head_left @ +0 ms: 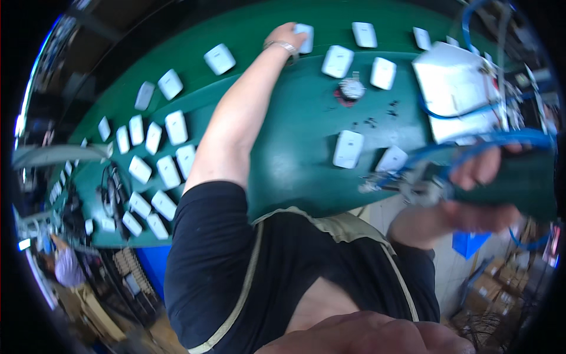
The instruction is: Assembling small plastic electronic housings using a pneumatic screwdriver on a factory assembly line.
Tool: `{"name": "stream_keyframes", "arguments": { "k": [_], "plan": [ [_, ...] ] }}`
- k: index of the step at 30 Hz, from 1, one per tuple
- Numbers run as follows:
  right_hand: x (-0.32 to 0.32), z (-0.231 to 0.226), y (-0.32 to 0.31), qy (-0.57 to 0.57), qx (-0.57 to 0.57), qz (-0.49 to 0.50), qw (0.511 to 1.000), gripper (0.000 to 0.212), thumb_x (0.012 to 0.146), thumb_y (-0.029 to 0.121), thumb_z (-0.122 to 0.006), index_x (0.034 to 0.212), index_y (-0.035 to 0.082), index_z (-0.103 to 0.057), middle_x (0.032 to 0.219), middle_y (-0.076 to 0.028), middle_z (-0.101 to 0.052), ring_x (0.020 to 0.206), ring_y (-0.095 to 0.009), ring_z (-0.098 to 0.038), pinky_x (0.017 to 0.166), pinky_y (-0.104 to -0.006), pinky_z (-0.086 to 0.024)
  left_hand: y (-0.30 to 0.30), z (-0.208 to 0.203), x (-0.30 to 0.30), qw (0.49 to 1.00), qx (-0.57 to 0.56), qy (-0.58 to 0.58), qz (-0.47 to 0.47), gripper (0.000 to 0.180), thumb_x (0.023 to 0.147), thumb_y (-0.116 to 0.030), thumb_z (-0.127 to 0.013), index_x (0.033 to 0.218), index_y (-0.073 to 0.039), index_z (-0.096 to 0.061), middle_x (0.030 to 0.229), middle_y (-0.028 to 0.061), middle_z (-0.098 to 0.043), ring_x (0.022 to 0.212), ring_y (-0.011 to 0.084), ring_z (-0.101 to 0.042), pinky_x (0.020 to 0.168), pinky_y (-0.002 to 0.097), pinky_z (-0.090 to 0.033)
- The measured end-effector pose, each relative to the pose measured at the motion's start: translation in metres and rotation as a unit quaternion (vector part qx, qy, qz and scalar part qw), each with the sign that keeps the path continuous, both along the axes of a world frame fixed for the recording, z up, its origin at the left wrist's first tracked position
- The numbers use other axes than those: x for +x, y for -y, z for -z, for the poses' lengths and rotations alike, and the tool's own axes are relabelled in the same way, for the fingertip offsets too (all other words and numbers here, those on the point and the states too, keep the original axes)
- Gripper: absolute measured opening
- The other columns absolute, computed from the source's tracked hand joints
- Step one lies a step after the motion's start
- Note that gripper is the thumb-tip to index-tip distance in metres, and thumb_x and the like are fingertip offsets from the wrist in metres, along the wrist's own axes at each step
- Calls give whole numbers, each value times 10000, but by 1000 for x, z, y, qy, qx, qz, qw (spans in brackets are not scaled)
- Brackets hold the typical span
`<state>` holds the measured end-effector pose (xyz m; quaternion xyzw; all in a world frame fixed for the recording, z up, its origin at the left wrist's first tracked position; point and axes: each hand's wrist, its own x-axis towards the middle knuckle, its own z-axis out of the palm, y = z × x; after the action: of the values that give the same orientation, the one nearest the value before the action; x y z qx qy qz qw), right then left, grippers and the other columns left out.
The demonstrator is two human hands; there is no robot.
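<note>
My left hand (286,36) is stretched to the far side of the green bench, its fingers closed on the edge of a white rounded plastic case (304,39). At the right, my right hand (480,183) is wrapped round a dark green cylindrical object (513,186); motion blur hides its details. A blurred metal part (421,187) sits beside that hand, pointing left. Just left of it lie a white case (391,159) and another white case (348,149). Small dark screws (370,123) are scattered beyond them.
Many white cases (168,171) are spread over the green bench (289,153), mostly at left. A round silvery part (352,88) lies mid-bench. Blue hoses (489,141) loop around my right hand, near a white tray (454,88). Cartons (501,289) stand below right.
</note>
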<state>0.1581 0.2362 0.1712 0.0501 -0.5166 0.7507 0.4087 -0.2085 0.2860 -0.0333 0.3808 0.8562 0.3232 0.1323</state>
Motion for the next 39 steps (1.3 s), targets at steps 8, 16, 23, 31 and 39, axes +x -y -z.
{"name": "stream_keyframes", "arguments": {
  "k": [8,16,23,31,39],
  "plan": [
    [-26,-1,15,60,135,140,979,664,786,447,-558,1175,-39,-330,807,-70,-525,630,-131,-512,536,-264,-408,67,-24,30,991,115,37,-63,433,708,-309,-650,1043,-52,-553,885,113,-616,777,181,-616,619,287,-496],
    [-17,-3,3,-11,63,6,998,708,736,436,-605,1161,-40,-298,852,-62,-461,686,-169,-443,634,-301,-353,205,-67,150,882,137,441,95,283,798,-194,-607,1047,-71,-555,787,1,-607,637,74,-573,477,189,-457],
    [-25,6,-3,-8,56,-32,998,702,713,418,-630,1156,-9,-293,832,-50,-441,672,-151,-445,628,-278,-350,259,-47,204,803,160,573,16,261,792,-80,-598,1049,-56,-556,879,-7,-600,745,68,-561,618,210,-469],
    [-29,9,12,0,66,-37,997,695,724,418,-619,1162,-10,-291,836,-58,-444,664,-153,-443,617,-278,-352,266,-53,216,771,140,618,64,190,790,-126,-619,964,-62,-579,733,-10,-590,576,31,-523,446,178,-415],
    [-26,9,13,1,74,-34,997,688,734,418,-607,1167,-11,-288,840,-66,-448,656,-155,-441,607,-279,-353,262,-58,217,775,128,614,82,238,786,-128,-627,1011,-67,-575,735,-20,-577,579,30,-513,440,176,-411]
  ]
}}
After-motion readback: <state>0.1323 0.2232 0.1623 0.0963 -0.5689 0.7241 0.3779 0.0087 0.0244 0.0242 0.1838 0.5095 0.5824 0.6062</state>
